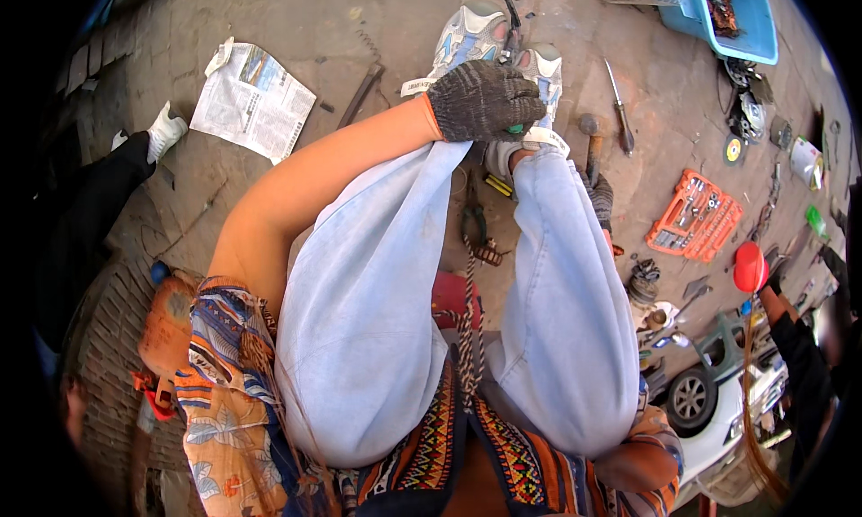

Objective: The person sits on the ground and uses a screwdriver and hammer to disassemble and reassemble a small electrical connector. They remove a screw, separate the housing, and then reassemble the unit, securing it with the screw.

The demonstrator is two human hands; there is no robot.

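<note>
My left hand (pixel 485 99), in a dark knitted work glove, is closed over the space by my shoes (pixel 471 39). Its fingers curl to the right, and what they grip is hidden; a bit of green shows at the fingertips. A dark cable-like piece (pixel 515 41) lies between the shoes beyond it. Beside my right shin, my right hand (pixel 600 201), also gloved and partly covered by my knee, is closed round the handle of a hammer (pixel 594 147), whose head points away from me. Between my legs lie pliers (pixel 473 219) and a yellow-and-black object (pixel 498 186).
A screwdriver-like tool (pixel 620 113) lies to the right, with an orange socket set case (pixel 693 216) and angle grinder (pixel 747 117) farther over. A blue basin (pixel 759 41) is far right, a newspaper (pixel 251 99) left. People are at both sides; one holds a red cup-like object (pixel 751 267).
</note>
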